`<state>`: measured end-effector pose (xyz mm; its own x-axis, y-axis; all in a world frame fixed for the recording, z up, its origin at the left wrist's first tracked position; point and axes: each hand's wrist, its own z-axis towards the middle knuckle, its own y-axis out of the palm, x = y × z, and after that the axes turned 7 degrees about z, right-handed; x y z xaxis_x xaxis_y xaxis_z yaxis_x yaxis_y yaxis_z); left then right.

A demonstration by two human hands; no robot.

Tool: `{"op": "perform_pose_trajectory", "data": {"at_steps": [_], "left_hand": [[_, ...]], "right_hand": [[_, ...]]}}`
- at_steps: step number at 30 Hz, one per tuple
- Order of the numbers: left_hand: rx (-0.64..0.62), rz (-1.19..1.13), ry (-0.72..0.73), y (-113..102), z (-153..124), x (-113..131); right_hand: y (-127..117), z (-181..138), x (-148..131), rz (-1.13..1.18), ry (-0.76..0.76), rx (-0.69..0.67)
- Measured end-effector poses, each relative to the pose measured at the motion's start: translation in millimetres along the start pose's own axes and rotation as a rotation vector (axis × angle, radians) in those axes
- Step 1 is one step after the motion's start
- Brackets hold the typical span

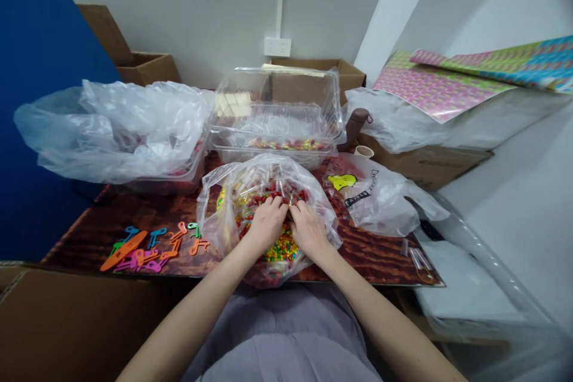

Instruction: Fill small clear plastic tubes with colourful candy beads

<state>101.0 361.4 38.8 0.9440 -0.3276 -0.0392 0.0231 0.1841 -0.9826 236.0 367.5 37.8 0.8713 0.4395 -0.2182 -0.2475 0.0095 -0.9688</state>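
An open clear plastic bag (pixel 212 200) stands at the table's front edge. Inside it lie small red, yellow and green pellets (pixel 282 245), with several small clear tubes (pixel 278 182) and red pieces at the back. My left hand (pixel 268 219) reaches into the bag with its fingers curled down among the contents. Close beside it, my right hand (pixel 308 228) is also in the bag, fingers bent and pinched near a small clear tube. The fingertips of both hands nearly meet. What they hold is largely hidden by the fingers.
Colourful plastic clips (pixel 154 248) and an orange tool (pixel 125 250) lie left. Behind stands a clear lidded box (pixel 277 155); a bag-covered tub (pixel 165 182) is at left. A printed plastic bag (pixel 380 197), dark bottle (pixel 356 125) and paper cup (pixel 364 152) are right.
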Motion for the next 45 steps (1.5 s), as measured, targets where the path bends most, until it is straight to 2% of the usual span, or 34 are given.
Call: {"op": "perform_pose_trajectory", "data": {"at_steps": [5,11,14,18,20,22,26,28,30,34,36,39,42,45], "left_hand": [[-0.020,0.008,0.034,2,3,-1],[0.000,-0.056,-0.077,-11,-20,-7],[0.021,-0.304,-0.215,-17,-42,-11],[-0.014,-0.733,-0.321,-13,-64,-11],[-0.047,-0.844,-0.352,-9,-68,-8],[-0.070,-0.859,-0.367,-7,-71,-5],[-0.086,-0.833,-0.346,-4,-73,-1],[-0.073,-0.920,-0.373,-2,-73,0],[-0.057,-1.131,-0.466,0,-72,2],[-0.069,-1.699,-0.671,-3,-67,11],[-0.004,-1.840,-0.713,-5,-64,17],[0.218,-1.820,-0.760,-6,-57,24],[0.423,-1.713,-0.781,-4,-51,24],[0.499,-1.634,-0.787,-5,-46,19]], "right_hand": [[3,-1,3,0.041,0.010,0.037],[-1,-2,7,0.140,-0.040,0.073],[-8,-2,13,0.361,-0.025,0.119],[-8,0,18,0.900,0.103,0.047],[-5,-1,17,1.170,0.208,-0.019],[-2,-4,15,1.361,0.274,-0.060],[-6,-14,11,1.553,0.314,-0.078],[-9,-18,11,1.623,0.349,-0.076],[-11,-20,12,1.671,0.398,-0.053],[-4,-23,9,1.689,0.461,0.028],[2,-25,1,1.697,0.476,0.097],[12,-30,-15,1.698,0.486,0.147],[17,-34,-30,1.634,0.444,0.060],[14,-36,-37,1.578,0.388,-0.049]]}}
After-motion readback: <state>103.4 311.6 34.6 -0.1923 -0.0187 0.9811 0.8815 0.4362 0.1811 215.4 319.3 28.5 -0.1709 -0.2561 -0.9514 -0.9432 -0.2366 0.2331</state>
